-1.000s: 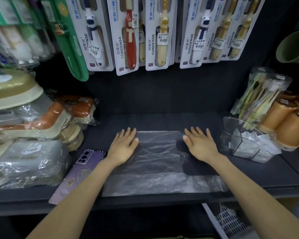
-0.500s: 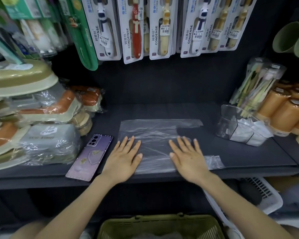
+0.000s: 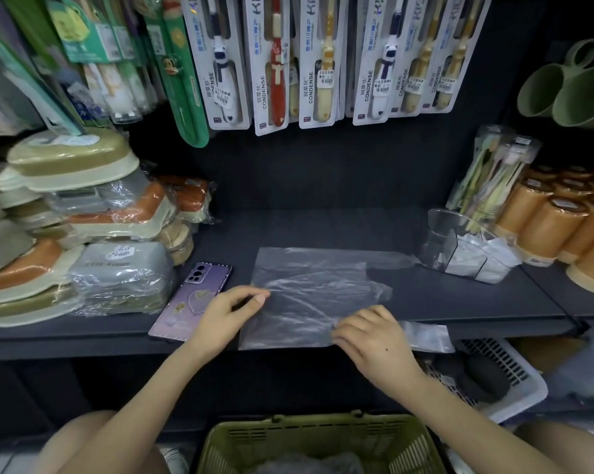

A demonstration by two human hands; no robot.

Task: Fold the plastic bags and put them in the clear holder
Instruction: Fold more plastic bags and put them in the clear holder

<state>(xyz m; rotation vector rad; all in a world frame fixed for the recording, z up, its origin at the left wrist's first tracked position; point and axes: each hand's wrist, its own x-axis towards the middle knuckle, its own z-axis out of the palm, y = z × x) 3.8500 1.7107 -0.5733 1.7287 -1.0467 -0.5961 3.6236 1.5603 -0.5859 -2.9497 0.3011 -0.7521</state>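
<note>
A clear plastic bag (image 3: 309, 285) lies flat on the dark shelf (image 3: 460, 302), its handles stretching right. My left hand (image 3: 220, 313) pinches the bag's left edge between thumb and fingers. My right hand (image 3: 367, 333) has its fingers curled on the bag's near right corner at the shelf's front edge. The clear holder (image 3: 460, 248) stands at the right of the shelf with folded whitish bags in its compartments.
A purple phone (image 3: 193, 299) lies left of the bag, beside stacked wrapped soap boxes (image 3: 83, 251). Orange cups (image 3: 562, 224) stand far right behind the holder. Toothbrush packs (image 3: 323, 63) hang above. A green basket (image 3: 323, 443) and a white crate (image 3: 494, 374) sit below the shelf.
Both hands slid from flat on the bag's far part to its near part, then curled: the left now pinches the left edge, the right grips the near right corner.
</note>
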